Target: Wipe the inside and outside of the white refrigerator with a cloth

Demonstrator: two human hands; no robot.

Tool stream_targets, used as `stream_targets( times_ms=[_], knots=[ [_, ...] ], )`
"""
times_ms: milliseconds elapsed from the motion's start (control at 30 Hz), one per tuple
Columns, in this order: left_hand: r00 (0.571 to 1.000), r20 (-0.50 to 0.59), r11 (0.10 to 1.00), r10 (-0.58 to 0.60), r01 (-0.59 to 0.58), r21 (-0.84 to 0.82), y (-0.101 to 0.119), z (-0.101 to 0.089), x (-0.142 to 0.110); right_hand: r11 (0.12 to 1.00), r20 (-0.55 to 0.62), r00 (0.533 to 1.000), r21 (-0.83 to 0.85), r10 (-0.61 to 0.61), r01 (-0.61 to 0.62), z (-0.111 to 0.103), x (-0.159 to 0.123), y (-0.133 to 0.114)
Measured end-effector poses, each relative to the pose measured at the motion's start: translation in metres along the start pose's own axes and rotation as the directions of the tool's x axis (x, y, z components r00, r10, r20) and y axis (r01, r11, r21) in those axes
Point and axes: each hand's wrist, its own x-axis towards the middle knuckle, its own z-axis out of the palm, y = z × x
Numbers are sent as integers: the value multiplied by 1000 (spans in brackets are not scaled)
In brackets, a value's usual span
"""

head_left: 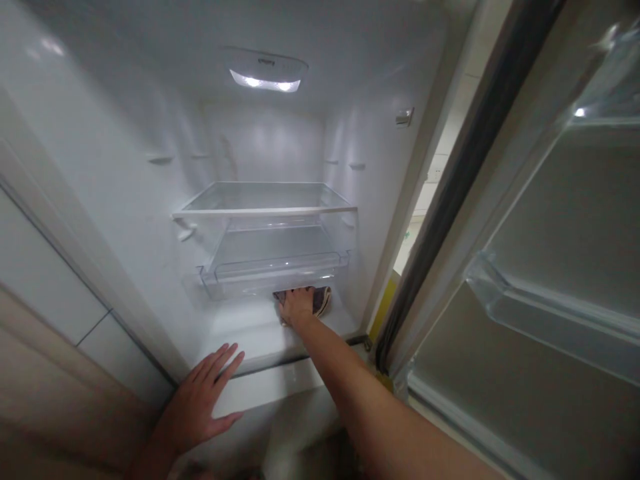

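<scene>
right forearm (373, 403), fingers (302, 295) on cloth (321, 302), lamp mark (267, 62) illegible

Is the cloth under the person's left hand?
No, the right hand rests on the cloth, while the left hand is spread open, apart from it.

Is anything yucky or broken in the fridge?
Maybe: a faint brownish mark on the back wall, left of middle, above the shelf, looks odd against white. Possibly dirt. I see nothing broken, or spilled around the cloth.
</scene>
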Motion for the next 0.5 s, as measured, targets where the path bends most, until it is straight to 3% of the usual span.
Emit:
stream_targets(
  times_ms=[300,500],
  knots=[
    [1000,2,1000,16,-16,16,0,0,-1,991,100,994,-113,-54,65,6,24,-30],
    [1000,-4,1000,18,-18,19,1,-1,1,985,133,988,-148,-75,95,9,28,-33]
  ],
)
